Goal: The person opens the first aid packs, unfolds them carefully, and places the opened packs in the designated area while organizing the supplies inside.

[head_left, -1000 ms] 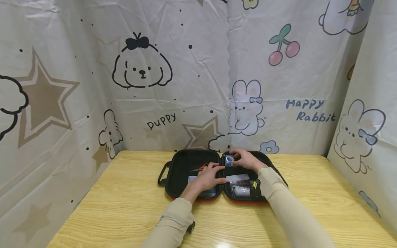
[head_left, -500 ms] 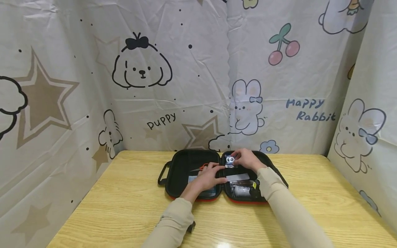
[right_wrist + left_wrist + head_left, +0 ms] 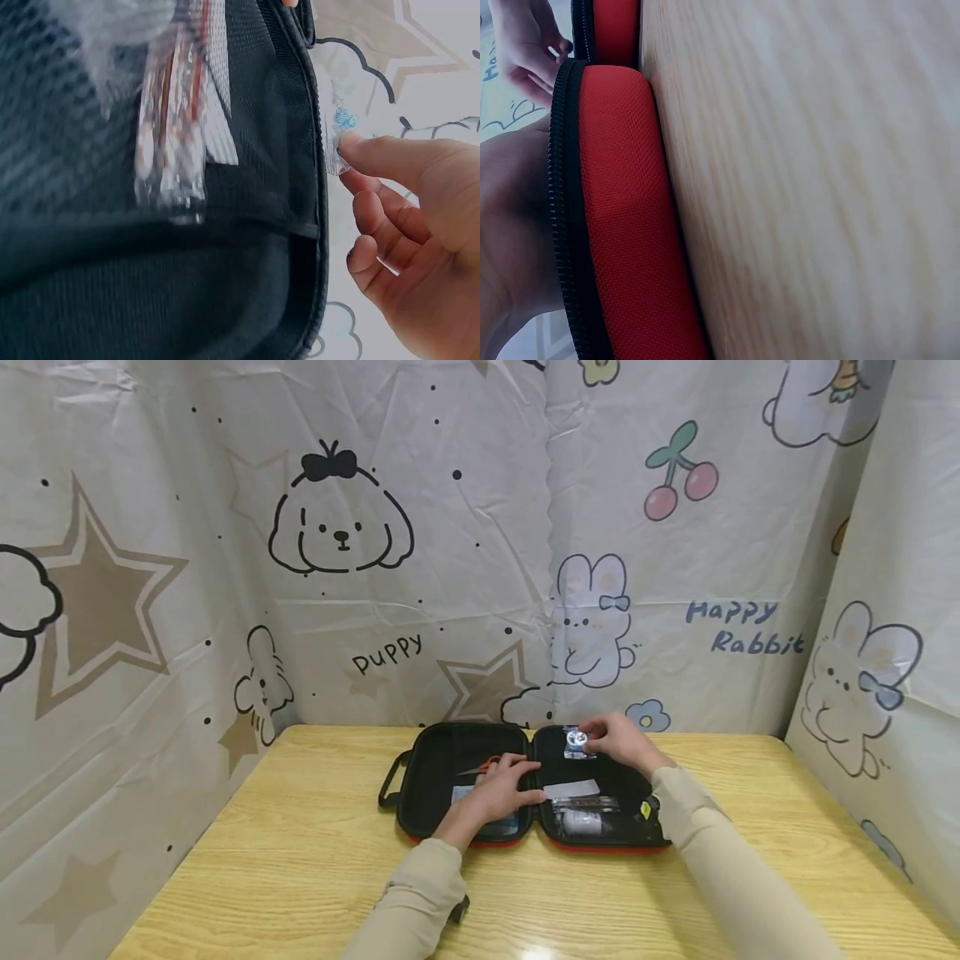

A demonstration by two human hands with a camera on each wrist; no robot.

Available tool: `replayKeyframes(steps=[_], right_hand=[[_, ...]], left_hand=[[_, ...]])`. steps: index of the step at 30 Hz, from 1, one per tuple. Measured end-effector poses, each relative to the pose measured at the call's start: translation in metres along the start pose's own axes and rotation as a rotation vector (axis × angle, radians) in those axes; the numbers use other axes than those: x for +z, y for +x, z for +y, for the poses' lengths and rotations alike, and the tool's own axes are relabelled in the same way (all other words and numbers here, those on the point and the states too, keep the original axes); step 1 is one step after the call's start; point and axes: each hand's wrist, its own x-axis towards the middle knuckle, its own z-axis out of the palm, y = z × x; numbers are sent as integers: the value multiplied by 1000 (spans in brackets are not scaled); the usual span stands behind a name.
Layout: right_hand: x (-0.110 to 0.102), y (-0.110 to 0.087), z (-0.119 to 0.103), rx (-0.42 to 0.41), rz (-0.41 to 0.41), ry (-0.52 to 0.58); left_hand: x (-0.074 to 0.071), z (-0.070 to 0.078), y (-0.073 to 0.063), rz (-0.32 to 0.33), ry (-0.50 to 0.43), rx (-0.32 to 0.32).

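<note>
A zippered case [image 3: 431,785], black inside and red outside, lies spread open on the table. My right hand [image 3: 624,742] pinches a small clear packet [image 3: 577,743] between thumb and forefinger, over the far part of the right half. Blue print shows on the packet [image 3: 337,142] in the right wrist view, and a round white shape in the head view. My left hand [image 3: 495,792] rests over the inner edge of the left half by the hinge, fingers loosely extended. Beside its fingers lie scissors [image 3: 487,766] with orange handles. A light-blue packet [image 3: 461,793] is partly hidden under that hand.
Behind mesh in the right half sit a bundle of thin sticks in clear wrap [image 3: 172,127], a white strip [image 3: 572,789] and a white wrapped item [image 3: 581,822]. A carrying handle [image 3: 392,781] juts out left. Patterned cloth [image 3: 480,568] hangs behind the wooden table [image 3: 247,877].
My right hand has moved to the right with the packet, uncovering more of the case's right half. The packet's flat face shows more. My left hand keeps its place on the case.
</note>
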Motion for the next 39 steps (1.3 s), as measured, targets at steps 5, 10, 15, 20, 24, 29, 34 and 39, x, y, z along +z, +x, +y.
replayKeyframes(steps=[5,10,15,20,24,29,34,39], right_hand=[[-8,-7,-1,0,4,-1],[-15,-14,3,-11,16,-11],[-21,-23,13,19,20,-22],[-27,-30,24,33,11,-51],[-31,-35,32,56,-7,-62],[-31,-40,41,89,-33,-74],[-25,-41,45,58,-41,-101],[-15,-38,41,43,-42,-125]], left_hand=[[0,-3,-1,8,-11,4],[2,-6,0,19,-4,7],[2,-7,1,16,2,3],[1,-5,0,19,-10,1],[1,-4,-1,16,-3,-5],[2,-4,0,13,-7,-1],[2,-3,0,11,-8,1],[1,0,-1,1,-13,2]])
